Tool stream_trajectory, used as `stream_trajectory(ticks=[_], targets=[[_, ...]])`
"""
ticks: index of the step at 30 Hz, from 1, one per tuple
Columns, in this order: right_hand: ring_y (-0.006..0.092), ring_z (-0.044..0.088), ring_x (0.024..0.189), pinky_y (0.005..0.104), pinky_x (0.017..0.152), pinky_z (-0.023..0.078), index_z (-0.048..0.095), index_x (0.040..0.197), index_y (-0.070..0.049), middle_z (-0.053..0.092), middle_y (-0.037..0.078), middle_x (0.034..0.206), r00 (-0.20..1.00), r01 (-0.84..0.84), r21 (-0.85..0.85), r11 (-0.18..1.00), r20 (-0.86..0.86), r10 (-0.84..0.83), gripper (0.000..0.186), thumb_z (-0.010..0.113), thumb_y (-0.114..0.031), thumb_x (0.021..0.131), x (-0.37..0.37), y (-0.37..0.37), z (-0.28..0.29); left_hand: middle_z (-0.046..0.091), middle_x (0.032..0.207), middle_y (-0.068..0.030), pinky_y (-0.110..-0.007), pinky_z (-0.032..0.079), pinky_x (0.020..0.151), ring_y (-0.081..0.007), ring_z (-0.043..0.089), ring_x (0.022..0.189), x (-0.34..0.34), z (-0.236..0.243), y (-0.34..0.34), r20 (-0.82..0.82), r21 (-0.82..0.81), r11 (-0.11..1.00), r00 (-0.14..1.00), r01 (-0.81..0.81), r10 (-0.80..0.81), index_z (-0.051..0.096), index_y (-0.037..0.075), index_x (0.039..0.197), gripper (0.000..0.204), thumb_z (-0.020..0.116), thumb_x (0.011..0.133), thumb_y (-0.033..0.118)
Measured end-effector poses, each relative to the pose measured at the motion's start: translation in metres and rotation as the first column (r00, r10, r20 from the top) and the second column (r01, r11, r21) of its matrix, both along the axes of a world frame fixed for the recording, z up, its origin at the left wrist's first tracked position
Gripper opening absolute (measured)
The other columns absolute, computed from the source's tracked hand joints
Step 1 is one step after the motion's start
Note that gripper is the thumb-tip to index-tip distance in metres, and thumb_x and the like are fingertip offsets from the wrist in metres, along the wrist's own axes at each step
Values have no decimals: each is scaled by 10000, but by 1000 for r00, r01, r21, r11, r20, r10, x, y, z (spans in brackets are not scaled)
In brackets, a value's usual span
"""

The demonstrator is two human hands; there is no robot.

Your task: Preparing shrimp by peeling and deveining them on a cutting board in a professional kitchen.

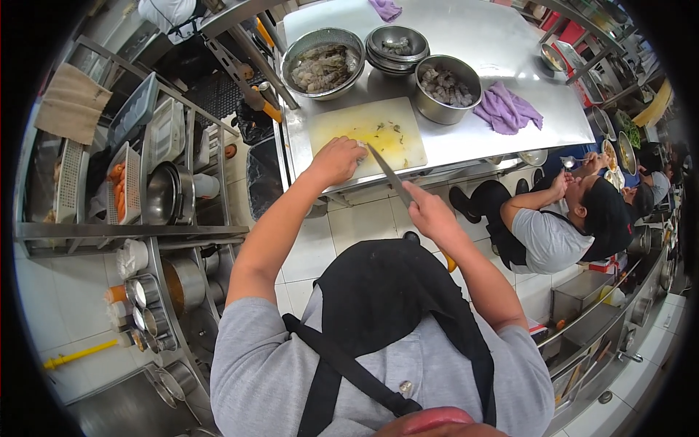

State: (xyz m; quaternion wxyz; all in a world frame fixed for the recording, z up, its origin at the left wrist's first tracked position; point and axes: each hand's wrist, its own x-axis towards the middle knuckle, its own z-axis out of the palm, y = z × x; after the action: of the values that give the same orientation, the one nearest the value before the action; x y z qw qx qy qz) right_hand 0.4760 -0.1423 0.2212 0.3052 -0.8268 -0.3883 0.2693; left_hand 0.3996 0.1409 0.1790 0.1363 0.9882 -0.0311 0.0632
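My left hand [341,156] pinches a small, pale shrimp [361,154] on the left part of a yellow-stained cutting board [335,116]. My right hand [428,211] grips a long knife [389,175], its tip at the shrimp beside my left fingers. Small dark scraps lie on the board's right half. Behind the board stand a perforated metal bowl [324,67] of unpeeled shrimp, stacked steel bowls [386,62] with some shrimp in the top one, and a deep steel pot [444,109] holding more shrimp. A purple cloth [506,109] lies crumpled to the right.
The steel table [480,29] has a black-lined bin [262,175] at its left. A shelving rack [131,230] with baskets and pots stands left. At right, co-workers [553,240] in grey shirts and dark aprons hold food and utensils near bowls. A steel counter [590,320] runs behind them.
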Motion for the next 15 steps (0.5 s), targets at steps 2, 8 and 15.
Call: stream_trajectory(ticks=[2, 8, 15], targets=[[449, 632, 874, 524, 803, 498, 480, 1408, -57, 669, 260, 909, 1000, -18, 0, 1000, -21, 18, 516, 498, -116, 896, 0, 0, -1, 611, 990, -86, -414, 459, 939, -299, 568, 1016, -4, -3, -2, 23, -59, 998, 999, -24, 26, 664, 94, 1089, 306, 586, 794, 70], [451, 629, 872, 521, 793, 496, 479, 1410, -59, 666, 266, 911, 1000, 18, -11, 1000, 2, -18, 518, 503, -118, 896, 7, 7, -1, 602, 1001, -99, -414, 456, 949, -296, 564, 1027, -8, -3, -10, 83, -35, 999, 996, -27, 30, 666, 91, 1065, 293, 596, 780, 101], [430, 638, 855, 504, 780, 500, 485, 1410, -59, 664, 250, 882, 999, 26, -36, 999, 34, -25, 530, 508, -105, 883, 17, 14, -1, 596, 1013, -101, -411, 453, 933, -290, 559, 1020, -14, -3, -6, 54, 47, 999, 998, -17, 15, 658, 79, 1028, 266, 607, 776, 147]])
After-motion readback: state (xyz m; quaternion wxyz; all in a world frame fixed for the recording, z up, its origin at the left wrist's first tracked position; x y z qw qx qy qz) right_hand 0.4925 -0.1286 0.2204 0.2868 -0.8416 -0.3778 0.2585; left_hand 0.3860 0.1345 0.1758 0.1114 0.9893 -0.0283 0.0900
